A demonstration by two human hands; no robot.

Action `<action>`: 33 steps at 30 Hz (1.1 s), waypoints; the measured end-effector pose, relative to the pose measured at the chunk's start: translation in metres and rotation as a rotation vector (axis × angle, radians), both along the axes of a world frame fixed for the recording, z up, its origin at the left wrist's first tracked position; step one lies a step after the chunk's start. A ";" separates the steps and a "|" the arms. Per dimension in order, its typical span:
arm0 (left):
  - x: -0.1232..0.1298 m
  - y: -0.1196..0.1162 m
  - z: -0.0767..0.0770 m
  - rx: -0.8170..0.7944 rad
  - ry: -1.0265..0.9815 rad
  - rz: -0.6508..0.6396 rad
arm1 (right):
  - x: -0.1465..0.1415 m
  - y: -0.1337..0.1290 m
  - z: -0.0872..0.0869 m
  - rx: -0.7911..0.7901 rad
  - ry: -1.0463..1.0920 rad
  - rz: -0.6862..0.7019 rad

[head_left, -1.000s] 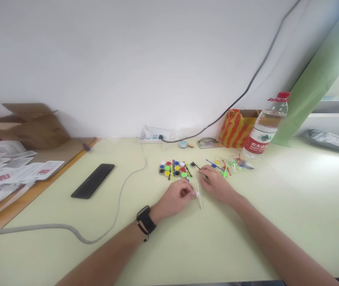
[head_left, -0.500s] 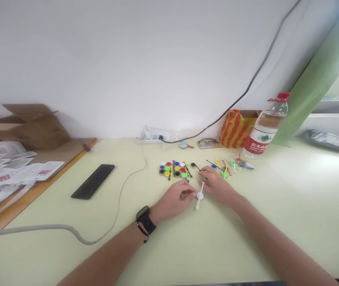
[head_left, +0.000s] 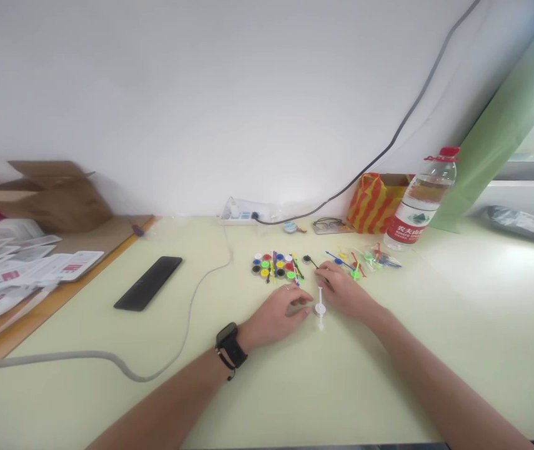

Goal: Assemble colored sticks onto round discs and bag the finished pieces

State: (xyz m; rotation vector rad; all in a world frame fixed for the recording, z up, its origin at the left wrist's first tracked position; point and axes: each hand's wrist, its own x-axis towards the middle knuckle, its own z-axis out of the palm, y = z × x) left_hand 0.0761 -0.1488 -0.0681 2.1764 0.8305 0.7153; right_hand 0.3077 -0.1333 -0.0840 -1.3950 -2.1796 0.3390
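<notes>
A white spinner (head_left: 320,309), a small disc with an arrow across it, sits on the table between my two hands. My left hand (head_left: 279,315) is just left of it, thumb and fingers apart with a gap between them and nothing held. Resting on the table to the upper right of the spinner, my right hand (head_left: 344,290) has its fingers loosely bent and slightly apart. Its fingertips lie by the arrow end of a black spinner (head_left: 307,259); whether they touch it is hard to see. Beyond my left hand are several coloured discs (head_left: 265,264) and loose arrows (head_left: 298,267).
Assembled spinners (head_left: 355,270) and a clear plastic bag (head_left: 379,257) lie past my right hand, near a water bottle (head_left: 410,215) and a striped bag (head_left: 374,203). A black phone-like slab (head_left: 149,284), a grey cable (head_left: 189,306) and packets (head_left: 72,265) are at left.
The white spinner's arrow has turned from slanted to nearly straight up and down. My left fingers have come off it, leaving a small gap. My right hand stays about where it was.
</notes>
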 end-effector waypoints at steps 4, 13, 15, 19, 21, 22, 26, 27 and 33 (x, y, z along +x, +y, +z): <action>0.001 0.000 0.002 -0.004 0.007 0.002 | 0.004 0.004 -0.003 0.080 -0.036 -0.041; 0.001 -0.001 0.005 -0.016 0.005 -0.019 | 0.008 0.006 -0.002 0.082 0.038 -0.064; 0.001 -0.001 0.005 -0.020 0.007 -0.011 | 0.007 0.005 -0.001 0.064 0.033 -0.050; 0.001 0.000 0.005 -0.021 0.005 -0.014 | 0.007 0.003 0.000 0.032 0.022 -0.055; 0.001 0.000 0.005 -0.020 0.002 -0.020 | 0.006 0.003 0.001 0.027 0.014 -0.054; 0.001 0.000 0.006 -0.020 0.001 -0.021 | 0.006 0.002 0.001 0.026 0.012 -0.053; 0.001 0.000 0.004 -0.040 -0.006 -0.005 | 0.005 0.002 0.005 0.036 0.039 -0.045; 0.002 0.000 0.004 -0.046 -0.011 0.009 | 0.005 0.002 0.007 0.048 0.056 -0.055; 0.001 0.001 -0.001 -0.031 -0.028 0.123 | 0.001 0.000 0.016 0.100 0.128 -0.171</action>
